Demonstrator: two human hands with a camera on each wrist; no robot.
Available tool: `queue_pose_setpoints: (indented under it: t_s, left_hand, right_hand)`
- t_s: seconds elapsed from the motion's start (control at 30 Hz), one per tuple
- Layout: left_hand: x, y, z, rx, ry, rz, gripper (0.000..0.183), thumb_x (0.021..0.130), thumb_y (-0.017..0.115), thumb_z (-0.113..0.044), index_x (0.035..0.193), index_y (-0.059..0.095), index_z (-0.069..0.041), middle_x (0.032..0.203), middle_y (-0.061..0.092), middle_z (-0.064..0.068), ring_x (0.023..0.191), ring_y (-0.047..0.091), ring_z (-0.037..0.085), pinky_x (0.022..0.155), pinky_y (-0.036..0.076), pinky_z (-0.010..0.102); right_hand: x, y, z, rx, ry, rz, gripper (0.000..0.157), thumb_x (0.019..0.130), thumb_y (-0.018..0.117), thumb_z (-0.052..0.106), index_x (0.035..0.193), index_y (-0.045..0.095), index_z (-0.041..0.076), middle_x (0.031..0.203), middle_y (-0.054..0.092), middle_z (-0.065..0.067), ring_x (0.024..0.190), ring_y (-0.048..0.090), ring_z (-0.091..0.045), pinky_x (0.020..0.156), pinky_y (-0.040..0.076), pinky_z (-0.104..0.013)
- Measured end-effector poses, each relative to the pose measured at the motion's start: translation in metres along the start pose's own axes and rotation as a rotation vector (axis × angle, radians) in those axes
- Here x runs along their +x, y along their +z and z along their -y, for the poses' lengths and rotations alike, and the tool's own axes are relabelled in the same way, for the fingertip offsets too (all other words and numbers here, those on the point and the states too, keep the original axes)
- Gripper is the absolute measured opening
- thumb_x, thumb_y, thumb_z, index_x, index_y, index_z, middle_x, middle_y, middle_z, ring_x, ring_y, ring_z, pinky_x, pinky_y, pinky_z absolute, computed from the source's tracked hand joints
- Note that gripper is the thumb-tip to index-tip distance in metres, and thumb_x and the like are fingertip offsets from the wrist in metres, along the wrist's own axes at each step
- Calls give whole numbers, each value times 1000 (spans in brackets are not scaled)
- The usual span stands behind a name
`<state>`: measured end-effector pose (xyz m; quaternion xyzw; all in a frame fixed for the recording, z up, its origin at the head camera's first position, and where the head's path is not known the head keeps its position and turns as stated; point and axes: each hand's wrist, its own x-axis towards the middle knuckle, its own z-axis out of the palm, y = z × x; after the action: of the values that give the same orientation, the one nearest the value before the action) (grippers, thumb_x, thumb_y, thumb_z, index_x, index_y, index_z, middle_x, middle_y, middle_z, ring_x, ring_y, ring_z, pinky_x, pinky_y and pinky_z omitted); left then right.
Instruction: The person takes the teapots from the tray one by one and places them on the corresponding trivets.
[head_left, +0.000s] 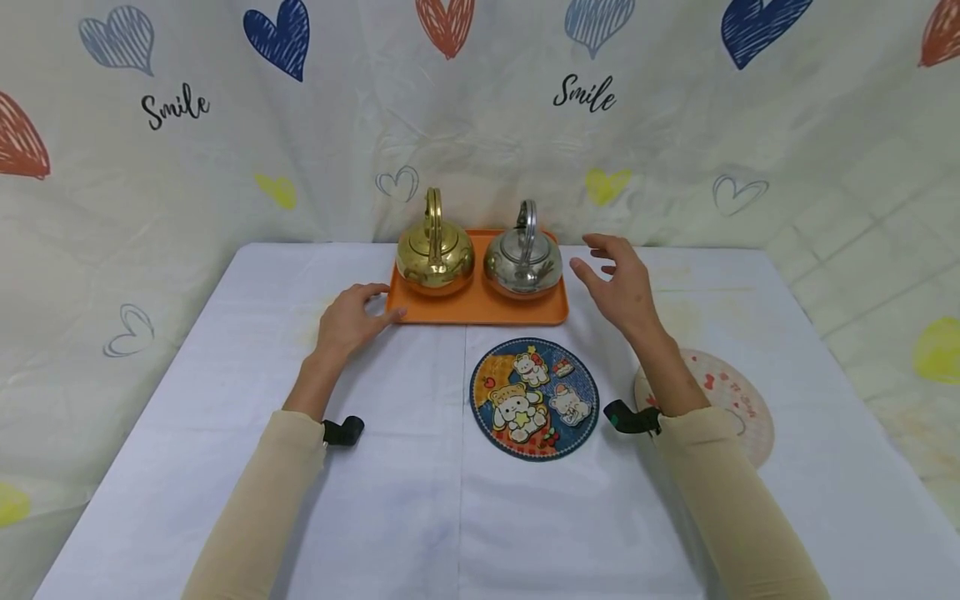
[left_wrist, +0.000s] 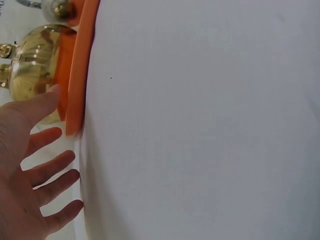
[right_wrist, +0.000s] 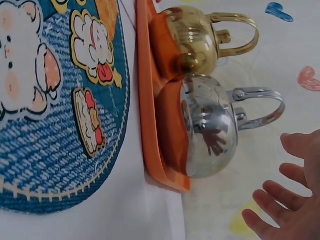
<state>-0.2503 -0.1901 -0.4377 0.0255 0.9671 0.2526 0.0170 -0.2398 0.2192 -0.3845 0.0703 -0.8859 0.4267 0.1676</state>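
An orange tray (head_left: 480, 312) lies at the back of the table, bearing a gold kettle (head_left: 435, 258) on its left and a silver kettle (head_left: 523, 265) on its right, both with handles upright. My left hand (head_left: 352, 319) is at the tray's left end, thumb by the front corner. In the left wrist view its fingers (left_wrist: 55, 187) are spread; whether they touch the rim I cannot tell. Beside the silver kettle, to the right and apart from it, my right hand (head_left: 621, 287) hovers with loosely spread fingers. It holds nothing, and the kettle's side mirrors it in the right wrist view.
In front of the tray lies a round blue mat (head_left: 534, 400) with cartoon animals. A round pale pink mat (head_left: 738, 400) sits partly under my right forearm. Behind the white-covered table (head_left: 397, 517) hangs a cloth (head_left: 480, 125) printed with hearts.
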Motion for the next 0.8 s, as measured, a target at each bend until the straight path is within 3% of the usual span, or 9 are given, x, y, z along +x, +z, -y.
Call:
queue_pose_setpoints:
  t_s: [0.5, 0.8]
  left_hand:
    - [-1, 0, -2, -66, -5, 9, 56, 95, 75, -45, 140, 66, -14, 150, 61, 14, 144, 51, 39, 119, 41, 57]
    - [0, -1, -1, -64, -19, 30, 57, 93, 76, -47, 141, 66, -17, 149, 61, 17, 142, 52, 40, 117, 43, 58]
  right_hand:
    - [3, 3, 7, 70, 31, 28, 47, 102, 69, 25, 143, 58, 6, 145, 60, -17, 132, 60, -36, 112, 49, -57]
    - [7, 8, 9, 143, 37, 47, 45, 103, 68, 24, 143, 59, 6, 145, 62, -17, 130, 61, -35, 112, 50, -53]
